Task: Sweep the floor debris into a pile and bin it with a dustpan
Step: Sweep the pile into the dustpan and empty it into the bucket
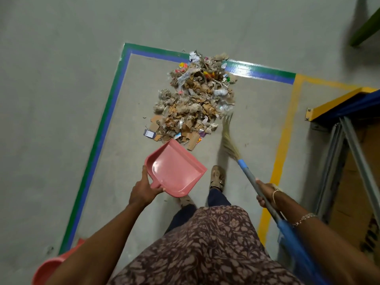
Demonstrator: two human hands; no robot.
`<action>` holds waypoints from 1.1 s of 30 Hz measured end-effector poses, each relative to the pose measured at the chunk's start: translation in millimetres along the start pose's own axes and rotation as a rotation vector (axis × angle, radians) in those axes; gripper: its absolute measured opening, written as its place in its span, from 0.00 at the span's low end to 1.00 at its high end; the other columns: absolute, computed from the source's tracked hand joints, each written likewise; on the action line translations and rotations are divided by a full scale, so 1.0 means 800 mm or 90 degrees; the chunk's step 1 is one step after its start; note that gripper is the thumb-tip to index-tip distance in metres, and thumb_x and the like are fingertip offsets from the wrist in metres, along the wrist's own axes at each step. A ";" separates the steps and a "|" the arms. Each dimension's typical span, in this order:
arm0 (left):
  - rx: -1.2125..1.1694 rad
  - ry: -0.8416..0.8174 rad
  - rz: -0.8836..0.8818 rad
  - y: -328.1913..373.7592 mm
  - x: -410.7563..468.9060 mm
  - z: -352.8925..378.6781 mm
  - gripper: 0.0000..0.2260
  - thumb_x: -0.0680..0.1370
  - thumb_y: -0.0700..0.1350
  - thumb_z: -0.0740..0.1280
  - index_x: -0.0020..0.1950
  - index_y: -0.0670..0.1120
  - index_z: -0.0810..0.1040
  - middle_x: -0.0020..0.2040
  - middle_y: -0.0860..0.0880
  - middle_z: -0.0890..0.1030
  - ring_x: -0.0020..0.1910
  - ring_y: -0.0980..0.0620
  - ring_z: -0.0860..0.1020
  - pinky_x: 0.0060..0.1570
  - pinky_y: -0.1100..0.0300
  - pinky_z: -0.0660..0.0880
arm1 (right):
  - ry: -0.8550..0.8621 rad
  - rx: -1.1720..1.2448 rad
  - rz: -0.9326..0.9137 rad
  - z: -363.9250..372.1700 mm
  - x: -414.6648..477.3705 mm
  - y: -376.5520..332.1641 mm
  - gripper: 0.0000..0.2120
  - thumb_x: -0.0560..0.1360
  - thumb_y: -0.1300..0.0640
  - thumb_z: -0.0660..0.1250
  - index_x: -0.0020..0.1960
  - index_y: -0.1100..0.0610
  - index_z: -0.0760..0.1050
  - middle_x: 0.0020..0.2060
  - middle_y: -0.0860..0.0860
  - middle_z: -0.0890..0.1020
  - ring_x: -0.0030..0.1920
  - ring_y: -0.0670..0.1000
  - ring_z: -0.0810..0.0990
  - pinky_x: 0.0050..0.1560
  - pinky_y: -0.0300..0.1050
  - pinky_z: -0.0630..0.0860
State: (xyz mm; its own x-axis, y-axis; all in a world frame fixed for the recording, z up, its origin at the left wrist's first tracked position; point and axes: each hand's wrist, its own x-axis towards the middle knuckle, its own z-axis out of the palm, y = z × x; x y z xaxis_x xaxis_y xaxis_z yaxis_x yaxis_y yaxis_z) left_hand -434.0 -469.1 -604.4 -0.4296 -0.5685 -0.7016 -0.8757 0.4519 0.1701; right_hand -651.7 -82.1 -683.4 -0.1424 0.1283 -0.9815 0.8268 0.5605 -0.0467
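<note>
A heap of debris (195,97), made of paper scraps, cardboard bits and wrappers, lies on the grey floor across a green and blue tape line. My left hand (143,189) grips the handle of a pink dustpan (176,169), held empty in the air just short of the heap's near edge. My right hand (266,195) grips the grey and blue handle of a broom (228,138). Its straw bristles reach the heap's right side.
A pink bin rim (48,270) shows at the bottom left. A metal rack (347,128) with a yellow and blue beam stands at the right, cardboard boxes beneath it. Yellow tape (285,128) marks the floor beside it. My sandalled foot (218,177) stands between dustpan and broom.
</note>
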 end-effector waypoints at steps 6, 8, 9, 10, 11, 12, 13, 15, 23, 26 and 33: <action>0.034 -0.044 0.039 -0.010 0.018 -0.015 0.55 0.70 0.65 0.75 0.80 0.59 0.37 0.57 0.41 0.84 0.51 0.40 0.84 0.51 0.43 0.81 | 0.018 -0.031 -0.160 0.005 -0.040 0.000 0.12 0.81 0.53 0.62 0.47 0.62 0.69 0.31 0.61 0.74 0.24 0.55 0.72 0.26 0.45 0.71; 0.032 -0.051 0.034 -0.018 0.024 -0.015 0.55 0.71 0.63 0.76 0.81 0.57 0.37 0.58 0.40 0.84 0.53 0.39 0.83 0.52 0.43 0.80 | 0.024 -0.026 -0.195 0.011 -0.047 -0.008 0.11 0.79 0.55 0.64 0.45 0.63 0.70 0.31 0.63 0.75 0.26 0.58 0.75 0.29 0.48 0.75; 0.035 -0.047 0.033 -0.022 0.029 -0.016 0.55 0.71 0.62 0.76 0.82 0.56 0.38 0.58 0.40 0.83 0.53 0.38 0.83 0.52 0.43 0.80 | 0.037 -0.043 -0.202 0.017 -0.046 -0.016 0.11 0.79 0.56 0.65 0.45 0.64 0.70 0.30 0.62 0.75 0.26 0.57 0.75 0.28 0.47 0.74; 0.042 -0.044 0.029 -0.027 0.035 -0.017 0.55 0.71 0.62 0.76 0.82 0.55 0.38 0.59 0.39 0.83 0.54 0.37 0.83 0.52 0.43 0.79 | 0.055 -0.072 -0.203 0.025 -0.043 -0.024 0.10 0.79 0.57 0.65 0.46 0.64 0.71 0.30 0.61 0.74 0.25 0.56 0.74 0.26 0.44 0.73; 0.047 -0.039 0.026 -0.034 0.042 -0.018 0.56 0.71 0.63 0.76 0.82 0.55 0.38 0.58 0.38 0.83 0.54 0.37 0.83 0.53 0.42 0.79 | 0.073 -0.101 -0.207 0.035 -0.037 -0.033 0.10 0.79 0.57 0.65 0.47 0.64 0.71 0.29 0.60 0.73 0.24 0.55 0.72 0.25 0.42 0.70; 0.052 -0.035 0.021 -0.040 0.049 -0.020 0.56 0.71 0.63 0.76 0.82 0.55 0.37 0.58 0.38 0.83 0.53 0.36 0.82 0.53 0.42 0.80 | 0.084 -0.124 -0.213 0.046 -0.028 -0.042 0.10 0.79 0.55 0.65 0.49 0.63 0.71 0.29 0.58 0.72 0.24 0.53 0.70 0.24 0.41 0.69; 0.056 -0.032 0.019 -0.047 0.055 -0.022 0.56 0.71 0.63 0.76 0.82 0.55 0.37 0.57 0.38 0.83 0.53 0.36 0.82 0.52 0.42 0.80 | 0.090 -0.137 -0.221 0.058 -0.017 -0.050 0.11 0.80 0.53 0.65 0.50 0.61 0.71 0.28 0.58 0.71 0.23 0.53 0.69 0.23 0.40 0.68; 0.056 -0.020 0.014 -0.059 0.067 -0.024 0.56 0.70 0.62 0.77 0.81 0.56 0.37 0.55 0.38 0.84 0.51 0.35 0.82 0.51 0.43 0.80 | 0.104 -0.155 -0.228 0.081 0.005 -0.067 0.12 0.81 0.50 0.64 0.52 0.60 0.70 0.29 0.58 0.71 0.24 0.53 0.69 0.23 0.41 0.69; 0.030 -0.008 0.010 -0.094 0.082 -0.040 0.55 0.71 0.60 0.77 0.83 0.53 0.39 0.57 0.36 0.82 0.54 0.33 0.81 0.49 0.46 0.76 | 0.024 -0.282 -0.183 0.148 0.007 -0.072 0.12 0.80 0.52 0.64 0.48 0.61 0.67 0.30 0.57 0.69 0.24 0.52 0.68 0.26 0.43 0.68; 0.000 -0.003 -0.001 -0.117 0.077 -0.046 0.55 0.71 0.59 0.78 0.83 0.54 0.39 0.58 0.35 0.81 0.55 0.33 0.80 0.51 0.45 0.76 | -0.006 -0.309 -0.211 0.152 -0.032 -0.049 0.12 0.81 0.52 0.63 0.50 0.61 0.68 0.29 0.57 0.69 0.23 0.52 0.68 0.25 0.41 0.68; -0.038 -0.010 -0.060 -0.189 0.066 -0.053 0.57 0.70 0.60 0.78 0.82 0.56 0.38 0.60 0.34 0.80 0.59 0.31 0.79 0.56 0.42 0.77 | 0.127 -0.539 -0.350 0.149 -0.070 0.015 0.11 0.78 0.48 0.67 0.50 0.55 0.70 0.35 0.54 0.78 0.31 0.57 0.79 0.28 0.51 0.78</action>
State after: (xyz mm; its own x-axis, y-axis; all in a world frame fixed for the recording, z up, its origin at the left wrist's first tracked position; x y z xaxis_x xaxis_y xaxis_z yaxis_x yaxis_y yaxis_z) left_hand -334.0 -596.7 -637.6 -0.3412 -0.5951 -0.7277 -0.9241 0.3541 0.1437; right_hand -568.8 -180.1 -651.1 -0.5369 -0.2302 -0.8116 -0.0232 0.9657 -0.2586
